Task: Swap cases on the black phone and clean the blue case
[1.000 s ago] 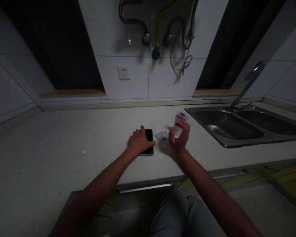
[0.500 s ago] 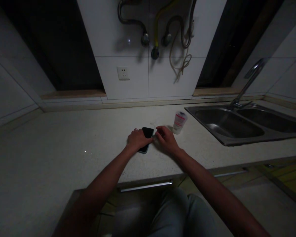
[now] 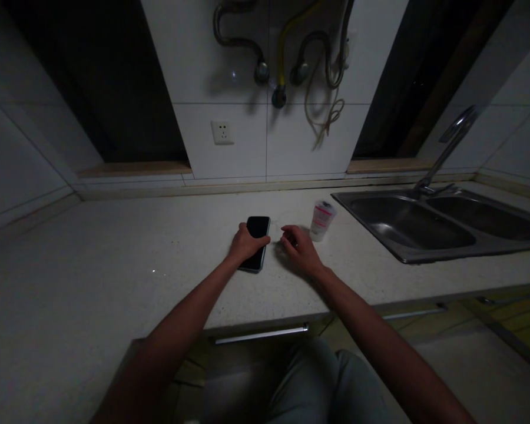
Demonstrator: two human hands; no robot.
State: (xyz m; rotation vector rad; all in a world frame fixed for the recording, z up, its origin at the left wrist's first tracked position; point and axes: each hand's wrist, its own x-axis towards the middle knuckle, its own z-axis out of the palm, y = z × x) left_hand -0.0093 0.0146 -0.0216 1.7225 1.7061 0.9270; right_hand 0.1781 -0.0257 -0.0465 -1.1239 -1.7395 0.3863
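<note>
A black phone (image 3: 258, 228) lies screen-up on the pale countertop (image 3: 115, 265). My left hand (image 3: 245, 244) rests on its near left part, fingers and thumb closed around its edge. Just to the right, my right hand (image 3: 298, 248) sits on the counter with its fingers curled down in a pinch. What they hold is hidden in the dim light. A small white bottle with a red label (image 3: 322, 219) stands upright a little beyond the right hand, not touched.
A double steel sink (image 3: 393, 254) with a tall faucet (image 3: 446, 147) fills the right side. A wall socket (image 3: 222, 132) and hanging hoses (image 3: 318, 70) are on the tiled wall behind. The counter's front edge runs near my legs.
My right hand set the bottle down and came to the counter beside the phone, covering a small white packet. The left hand turned the phone and slid it slightly farther away.
</note>
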